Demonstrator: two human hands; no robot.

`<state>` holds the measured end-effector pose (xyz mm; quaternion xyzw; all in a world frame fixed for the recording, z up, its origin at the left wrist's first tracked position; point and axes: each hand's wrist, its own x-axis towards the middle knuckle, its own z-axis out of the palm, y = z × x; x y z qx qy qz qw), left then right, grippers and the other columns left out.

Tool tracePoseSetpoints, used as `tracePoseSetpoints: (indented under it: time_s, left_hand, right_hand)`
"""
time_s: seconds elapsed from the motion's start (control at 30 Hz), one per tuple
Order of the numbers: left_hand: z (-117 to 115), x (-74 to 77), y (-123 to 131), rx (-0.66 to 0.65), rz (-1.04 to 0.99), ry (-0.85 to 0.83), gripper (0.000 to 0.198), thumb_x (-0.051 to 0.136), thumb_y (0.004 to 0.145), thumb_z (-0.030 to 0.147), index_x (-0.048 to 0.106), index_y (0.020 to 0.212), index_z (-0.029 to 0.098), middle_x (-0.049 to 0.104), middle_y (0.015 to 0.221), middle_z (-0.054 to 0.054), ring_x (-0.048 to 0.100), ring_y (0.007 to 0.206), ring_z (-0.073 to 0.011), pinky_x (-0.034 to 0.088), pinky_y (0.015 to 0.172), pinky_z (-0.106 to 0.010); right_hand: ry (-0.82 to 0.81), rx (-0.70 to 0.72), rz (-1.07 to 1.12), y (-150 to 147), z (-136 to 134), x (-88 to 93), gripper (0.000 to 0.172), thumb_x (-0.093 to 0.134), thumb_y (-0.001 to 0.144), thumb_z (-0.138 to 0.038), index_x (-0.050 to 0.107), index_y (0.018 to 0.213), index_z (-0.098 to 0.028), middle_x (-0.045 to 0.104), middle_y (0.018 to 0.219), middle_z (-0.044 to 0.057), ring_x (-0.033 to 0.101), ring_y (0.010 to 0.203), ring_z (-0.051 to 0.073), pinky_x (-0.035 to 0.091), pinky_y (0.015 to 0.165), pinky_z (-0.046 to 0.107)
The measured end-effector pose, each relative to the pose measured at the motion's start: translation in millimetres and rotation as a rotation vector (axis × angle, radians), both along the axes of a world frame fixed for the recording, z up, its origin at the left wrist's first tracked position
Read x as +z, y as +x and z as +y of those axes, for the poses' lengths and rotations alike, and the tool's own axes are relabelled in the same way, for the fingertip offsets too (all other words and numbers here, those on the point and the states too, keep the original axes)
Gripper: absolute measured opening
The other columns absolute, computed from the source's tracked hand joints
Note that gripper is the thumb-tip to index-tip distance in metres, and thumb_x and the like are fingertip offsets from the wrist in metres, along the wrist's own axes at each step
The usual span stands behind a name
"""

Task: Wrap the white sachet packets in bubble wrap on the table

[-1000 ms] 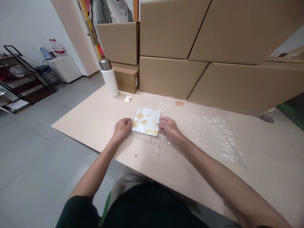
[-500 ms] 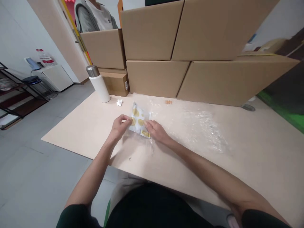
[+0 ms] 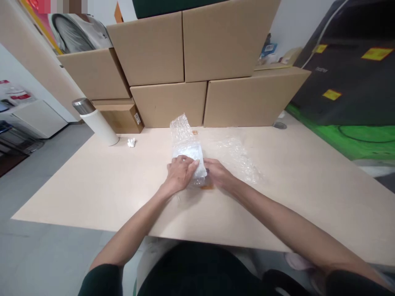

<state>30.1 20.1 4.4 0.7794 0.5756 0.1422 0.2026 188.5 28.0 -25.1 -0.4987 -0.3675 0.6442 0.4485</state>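
A small whitish packet (image 3: 197, 154) lies on bubble wrap (image 3: 181, 129) near the middle of the table. My left hand (image 3: 182, 170) rests on the packet's lower left part, thumb and fingers pressing it. At the packet's right edge is my right hand (image 3: 217, 172), its fingers closed; what they grip at their tips is too small to make out. A bit of orange (image 3: 207, 186) shows beneath, near my right hand. More clear plastic wrap (image 3: 242, 158) lies to the right.
A white bottle with a steel cap (image 3: 100, 126) and crumpled paper (image 3: 131, 142) stand and lie at the left of the table (image 3: 101, 193). Cardboard boxes (image 3: 168, 105) are stacked along the back. A person's grey sleeve (image 3: 72, 35) shows behind them.
The view has swung right. The packet's yellow-spotted face no longer shows, and bubble wrap now stands up behind it. My left hand has gone from pinching the packet's edge to lying over it.
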Motion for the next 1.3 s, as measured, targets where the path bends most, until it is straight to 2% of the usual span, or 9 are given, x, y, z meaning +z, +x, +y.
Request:
tracePoseSetpoints:
  time_s: [0.17,0.33,0.4,0.5,0.6,0.7,0.97,1.17,1.3]
  left_hand:
    - [-4.8,-7.9,11.8,-0.060,0.165,0.081,0.048,0.031,0.100,0.054,0.069,0.115,0.028,0.052,0.134,-0.010,0.043,0.124,-0.0334,0.034,0.099,-0.052]
    - [-1.1,-17.1,-2.2,0.005,0.037,0.126,0.034,0.050,0.095,0.044,0.068,0.119,0.029,0.044,0.146,-0.011,0.032,0.136,-0.0394,0.030,0.104,-0.059]
    - [2.9,-19.1,-16.0,0.217,-0.176,0.111,0.045,0.061,0.087,0.041,0.061,0.130,0.025,0.039,0.148,-0.016,0.032,0.138,-0.0400,0.030,0.106,-0.058]
    - [7.0,-17.5,-33.6,0.453,-0.677,-0.129,0.070,0.066,0.084,0.044,0.042,0.143,0.015,0.054,0.129,-0.019,0.058,0.114,-0.0309,0.045,0.095,-0.045]
    - [5.3,-11.3,-34.4,0.471,-0.991,-0.234,0.073,0.063,0.086,0.051,0.036,0.144,0.016,0.062,0.109,-0.011,0.064,0.091,-0.0203,0.049,0.084,-0.034]
    - [0.2,-3.5,-14.7,0.381,-1.047,-0.134,0.063,0.059,0.089,0.054,0.039,0.139,0.022,0.063,0.112,-0.007,0.063,0.096,-0.0183,0.048,0.086,-0.032]
    - [9.4,-6.4,67.5,-0.215,-0.765,0.050,0.054,0.040,0.097,0.056,0.050,0.136,0.021,0.053,0.142,-0.012,0.047,0.133,-0.0270,0.036,0.111,-0.045]
    - [12.2,-26.9,107.2,-0.275,-0.190,0.078,0.049,0.033,0.100,0.047,0.046,0.145,0.033,0.035,0.159,-0.001,0.030,0.142,-0.0354,0.023,0.111,-0.060]
    - [5.5,-34.2,119.7,-0.311,0.026,0.145,0.049,0.032,0.101,0.046,0.050,0.143,0.029,0.038,0.158,-0.003,0.030,0.142,-0.0361,0.025,0.110,-0.058]
  right_hand:
    - [0.479,-0.140,-0.539,18.3,6.2,-3.8,0.024,0.057,0.076,-0.022,0.069,0.097,-0.020,0.069,0.102,0.007,0.061,0.089,0.020,0.048,0.083,0.034]
    - [0.556,0.124,-0.821,-1.0,13.5,-2.5,0.024,0.045,0.092,-0.033,0.064,0.096,-0.019,0.068,0.095,0.008,0.060,0.088,0.021,0.044,0.085,0.034]
    - [0.510,0.166,-0.826,-7.4,14.8,-0.5,0.032,0.039,0.097,-0.041,0.063,0.089,-0.020,0.067,0.088,0.006,0.060,0.085,0.020,0.043,0.082,0.032]
    - [0.433,0.147,-0.729,-8.4,14.3,4.4,0.040,0.039,0.097,-0.053,0.063,0.088,-0.022,0.068,0.091,0.005,0.060,0.088,0.020,0.043,0.082,0.031]
    - [0.350,0.152,-0.554,-2.7,11.1,11.0,0.048,0.041,0.093,-0.064,0.066,0.095,-0.023,0.069,0.101,0.004,0.060,0.094,0.021,0.044,0.085,0.032]
    - [0.272,0.135,-0.339,6.1,6.9,17.2,0.053,0.046,0.088,-0.070,0.068,0.104,-0.024,0.067,0.114,0.005,0.059,0.103,0.022,0.045,0.087,0.033]
    - [0.210,-0.032,-0.101,68.2,-1.2,15.7,0.039,0.059,0.079,-0.054,0.072,0.094,-0.021,0.071,0.097,0.006,0.062,0.082,0.019,0.047,0.071,0.031]
    - [0.364,-0.323,-0.636,130.1,-6.4,8.4,0.028,0.066,0.068,-0.023,0.076,0.093,-0.019,0.069,0.113,0.009,0.062,0.103,0.024,0.045,0.095,0.036]
    - [0.295,-0.356,-0.691,140.4,0.7,3.8,0.017,0.061,0.070,-0.017,0.072,0.083,-0.020,0.070,0.110,0.007,0.055,0.119,0.025,0.035,0.107,0.037]
